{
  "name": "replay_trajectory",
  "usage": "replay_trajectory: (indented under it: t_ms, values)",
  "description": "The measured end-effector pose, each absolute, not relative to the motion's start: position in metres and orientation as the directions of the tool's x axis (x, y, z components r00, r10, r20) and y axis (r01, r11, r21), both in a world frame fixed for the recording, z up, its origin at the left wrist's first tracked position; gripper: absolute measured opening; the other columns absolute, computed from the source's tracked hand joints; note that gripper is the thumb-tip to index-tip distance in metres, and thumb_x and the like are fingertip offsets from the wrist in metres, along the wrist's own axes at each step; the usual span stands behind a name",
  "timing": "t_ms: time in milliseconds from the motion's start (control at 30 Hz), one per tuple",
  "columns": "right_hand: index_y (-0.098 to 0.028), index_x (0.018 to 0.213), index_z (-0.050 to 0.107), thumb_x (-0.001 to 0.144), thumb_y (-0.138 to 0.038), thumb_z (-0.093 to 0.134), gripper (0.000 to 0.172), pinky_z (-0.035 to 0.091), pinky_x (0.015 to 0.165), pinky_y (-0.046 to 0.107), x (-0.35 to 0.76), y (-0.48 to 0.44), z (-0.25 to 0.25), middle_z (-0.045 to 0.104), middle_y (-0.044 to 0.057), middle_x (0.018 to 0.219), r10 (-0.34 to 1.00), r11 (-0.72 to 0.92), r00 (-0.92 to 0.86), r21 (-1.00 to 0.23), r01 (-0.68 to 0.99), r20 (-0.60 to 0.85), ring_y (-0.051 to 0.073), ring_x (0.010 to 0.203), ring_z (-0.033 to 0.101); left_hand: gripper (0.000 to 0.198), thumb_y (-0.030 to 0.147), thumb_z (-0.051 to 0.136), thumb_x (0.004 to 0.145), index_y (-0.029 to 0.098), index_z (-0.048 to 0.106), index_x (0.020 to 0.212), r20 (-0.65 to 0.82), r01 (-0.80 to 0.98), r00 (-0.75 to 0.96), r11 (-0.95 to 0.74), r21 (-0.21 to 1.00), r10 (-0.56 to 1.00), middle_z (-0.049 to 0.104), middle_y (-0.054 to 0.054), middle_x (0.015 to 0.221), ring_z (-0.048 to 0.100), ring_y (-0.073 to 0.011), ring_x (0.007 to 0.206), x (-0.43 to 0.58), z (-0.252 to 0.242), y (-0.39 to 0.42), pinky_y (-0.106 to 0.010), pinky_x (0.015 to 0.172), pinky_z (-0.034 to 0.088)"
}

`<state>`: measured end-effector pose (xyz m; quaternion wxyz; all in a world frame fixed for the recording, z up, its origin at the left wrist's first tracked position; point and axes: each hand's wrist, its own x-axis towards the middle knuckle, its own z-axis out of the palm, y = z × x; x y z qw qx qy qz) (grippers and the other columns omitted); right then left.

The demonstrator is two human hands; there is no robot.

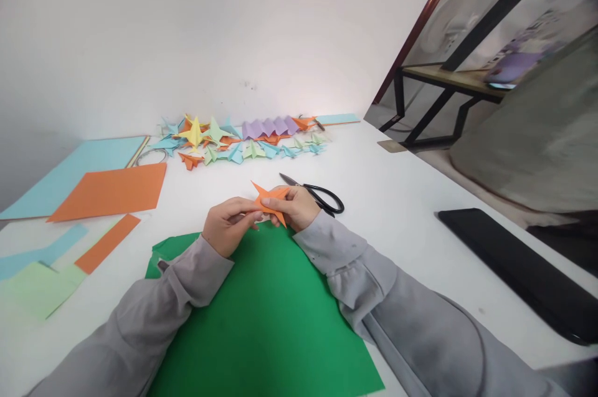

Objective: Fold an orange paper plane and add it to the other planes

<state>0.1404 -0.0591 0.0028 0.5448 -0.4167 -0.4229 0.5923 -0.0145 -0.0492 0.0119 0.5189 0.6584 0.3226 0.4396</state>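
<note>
An orange folded-paper star [270, 200] with pointed arms is held between my two hands, above the far edge of a green sheet [275, 310]. My left hand [228, 222] pinches its left side between thumb and fingers. On the other side, my right hand [299, 205] grips it with the thumb lying across the top. Part of the star is hidden under the fingers. Black-handled scissors [322, 194] lie on the table just beyond my right hand, their blades pointing left.
Along the wall sit several folded paper figures [196, 133] and a purple pleated strip [270, 128]. Orange paper [112, 190], a blue sheet [93, 163] and green scraps [44, 288] lie at left. A black flat object [514, 269] rests at right.
</note>
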Motion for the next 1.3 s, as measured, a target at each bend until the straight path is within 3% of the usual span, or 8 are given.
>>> replay_trajectory:
  t_ms: [367, 700, 1300]
  values:
    - [-0.012, 0.06, 0.063, 0.051, -0.027, 0.076, 0.021, 0.042, 0.034, 0.021, 0.147, -0.062, 0.012, 0.064, 0.001, 0.052, 0.946, -0.177, -0.317, -0.927, -0.33, -0.068, 0.01, 0.037, 0.054, 0.017, 0.024, 0.078, 0.054, 0.013, 0.068, 0.063, 0.052, -0.111, 0.415, -0.006, 0.994, 0.908, 0.067, -0.005, 0.057, 0.062, -0.0154, 0.051, -0.016, 0.015, -0.042, -0.028, 0.051, 0.053]
    - [-0.012, 0.081, 0.06, 0.049, -0.021, 0.078, 0.037, 0.047, 0.041, 0.023, 0.147, -0.064, 0.01, 0.067, 0.003, 0.056, 0.944, -0.248, -0.297, -0.903, -0.349, -0.145, 0.014, 0.043, 0.061, 0.028, 0.029, 0.08, 0.052, 0.01, 0.061, 0.061, -0.097, -0.15, 0.439, 0.179, 0.972, 0.893, 0.067, -0.007, 0.054, 0.062, -0.0146, 0.049, -0.016, 0.013, -0.039, -0.027, 0.051, 0.053]
    - [-0.011, 0.084, 0.058, 0.052, -0.018, 0.078, 0.038, 0.048, 0.039, 0.022, 0.149, -0.061, 0.004, 0.068, 0.003, 0.055, 0.928, -0.27, -0.341, -0.903, -0.334, -0.151, 0.014, 0.042, 0.061, 0.03, 0.021, 0.081, 0.045, 0.01, 0.055, 0.053, -0.227, -0.106, 0.422, 0.296, 0.949, 0.878, 0.06, -0.003, 0.043, 0.055, -0.0111, 0.037, -0.015, 0.017, -0.034, -0.02, 0.036, 0.046]
